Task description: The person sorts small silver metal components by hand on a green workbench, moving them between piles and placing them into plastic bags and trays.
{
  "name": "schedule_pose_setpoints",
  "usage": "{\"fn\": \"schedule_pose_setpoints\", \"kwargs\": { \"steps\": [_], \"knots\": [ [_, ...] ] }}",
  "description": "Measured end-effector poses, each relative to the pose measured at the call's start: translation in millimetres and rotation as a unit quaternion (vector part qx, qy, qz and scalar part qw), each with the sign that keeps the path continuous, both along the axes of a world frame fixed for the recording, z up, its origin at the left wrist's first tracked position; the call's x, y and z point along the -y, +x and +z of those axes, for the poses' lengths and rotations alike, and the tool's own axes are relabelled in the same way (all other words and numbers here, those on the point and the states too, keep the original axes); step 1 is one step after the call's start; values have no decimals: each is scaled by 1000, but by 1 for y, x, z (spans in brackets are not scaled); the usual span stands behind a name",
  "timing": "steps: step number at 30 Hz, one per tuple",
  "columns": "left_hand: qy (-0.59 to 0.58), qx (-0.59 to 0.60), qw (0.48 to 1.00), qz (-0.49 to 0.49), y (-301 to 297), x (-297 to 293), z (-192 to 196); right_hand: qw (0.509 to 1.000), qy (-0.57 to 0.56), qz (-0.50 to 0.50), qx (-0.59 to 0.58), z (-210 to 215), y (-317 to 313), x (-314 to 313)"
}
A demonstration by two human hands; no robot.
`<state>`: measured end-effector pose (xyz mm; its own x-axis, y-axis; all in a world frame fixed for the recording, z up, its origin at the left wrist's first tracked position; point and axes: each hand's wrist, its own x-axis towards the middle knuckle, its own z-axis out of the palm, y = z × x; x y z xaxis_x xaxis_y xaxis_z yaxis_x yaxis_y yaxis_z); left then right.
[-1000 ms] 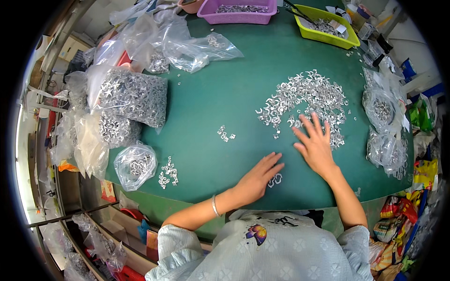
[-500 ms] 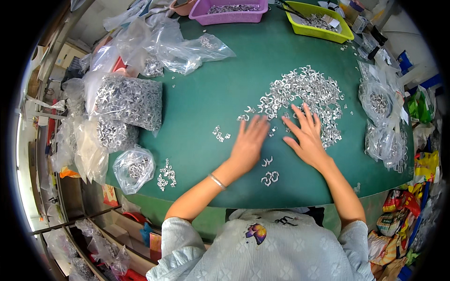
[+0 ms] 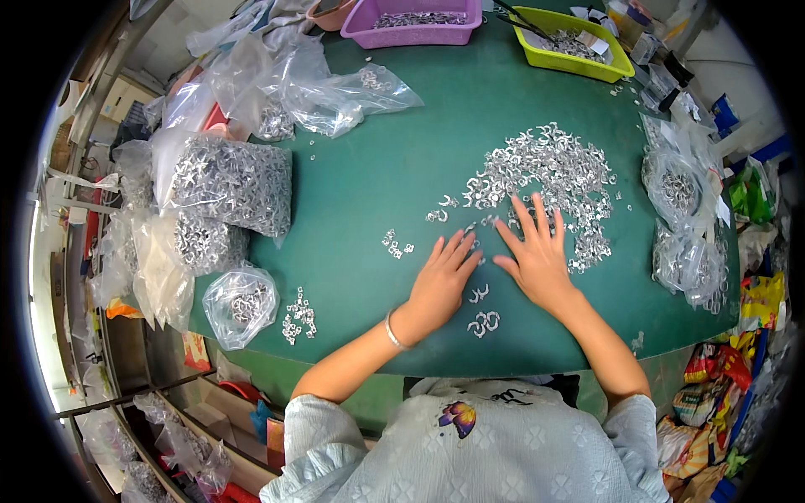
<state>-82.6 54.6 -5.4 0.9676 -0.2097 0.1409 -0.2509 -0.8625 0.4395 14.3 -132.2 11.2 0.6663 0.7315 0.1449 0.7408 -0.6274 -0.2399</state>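
Observation:
A wide pile of small silvery metal pieces (image 3: pixel 549 159), many of them curved like crescents, lies on the green table right of centre. At its near edge my right hand (image 3: pixel 541 264) rests with fingers spread, the fingertips over the outermost pieces. My left hand (image 3: pixel 440 285) lies palm down to the left, its fingers stretched out beside a few loose pieces between the two hands. Closer to me sits a little group of crescent pieces (image 3: pixel 483 324). Farther left is a cluster of smaller pieces (image 3: pixel 394 244). Anything beneath the fingers is hidden.
Clear bags packed with metal pieces (image 3: pixel 231 180) are stacked at the left, near an open bag (image 3: pixel 241 306) and a small heap of pieces (image 3: pixel 299 316). Purple (image 3: pixel 411 35) and yellow-green (image 3: pixel 579 65) basins stand at the far edge. More bags (image 3: pixel 688 260) line the right.
My left hand has drawn back toward me a little. My right hand has shifted slightly left and nearer, off the inner part of the pile. Both stay spread.

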Motion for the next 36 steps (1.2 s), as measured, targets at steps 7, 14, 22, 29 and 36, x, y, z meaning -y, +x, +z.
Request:
{"fn": "schedule_pose_setpoints", "kwargs": {
  "steps": [7, 14, 22, 29, 36],
  "knots": [
    [-35, 16, 999, -5, -6, 11, 5, 999, 34, 25, 0, 3, 2, 0],
    [-17, 22, 998, 51, -29, -9, 11, 994, -14, 74, -79, 16, -17, 29],
    [-22, 23, 999, -3, -41, -29, 5, 997, -34, 27, -59, 11, -11, 28],
    [17, 20, 999, 35, -5, -8, 24, 997, -31, 41, -54, 14, -12, 28],
    [27, -6, 999, 37, 0, 9, 3, 990, -27, 68, -119, 30, -23, 38]
  ]
}}
